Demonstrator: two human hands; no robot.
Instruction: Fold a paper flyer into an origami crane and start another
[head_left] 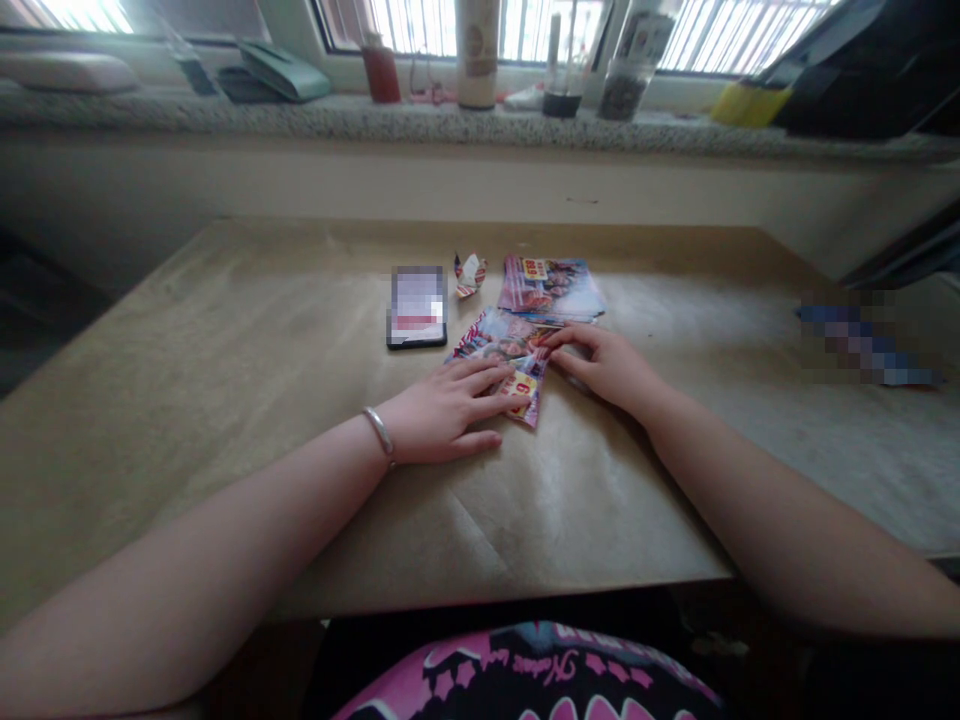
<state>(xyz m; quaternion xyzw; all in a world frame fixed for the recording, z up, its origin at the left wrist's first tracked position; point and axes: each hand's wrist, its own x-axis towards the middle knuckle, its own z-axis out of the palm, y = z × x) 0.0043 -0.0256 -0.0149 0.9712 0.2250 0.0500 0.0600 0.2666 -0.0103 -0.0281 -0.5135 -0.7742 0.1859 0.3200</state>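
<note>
A colourful printed paper flyer (pixel 506 345) with a yellow price patch lies slanted on the table. My left hand (pixel 457 410), a silver bangle at its wrist, rests flat across the flyer's lower left part with the fingers spread. At the flyer's right edge, my right hand (pixel 596 362) has its fingers bent and the thumb close to the forefinger, gripping the paper there. Just behind is a stack of similar flyers (pixel 555 287), slightly fanned. A small folded paper piece (pixel 470 277) stands left of that stack.
A phone (pixel 417 308) with a blurred screen lies left of the flyers. On the table's (pixel 300 330) right side is a blurred blue item (pixel 866 345). Behind, the stone windowsill (pixel 300 118) holds a red bottle (pixel 381 70), a tall canister (pixel 477 55) and a yellow object (pixel 750 102).
</note>
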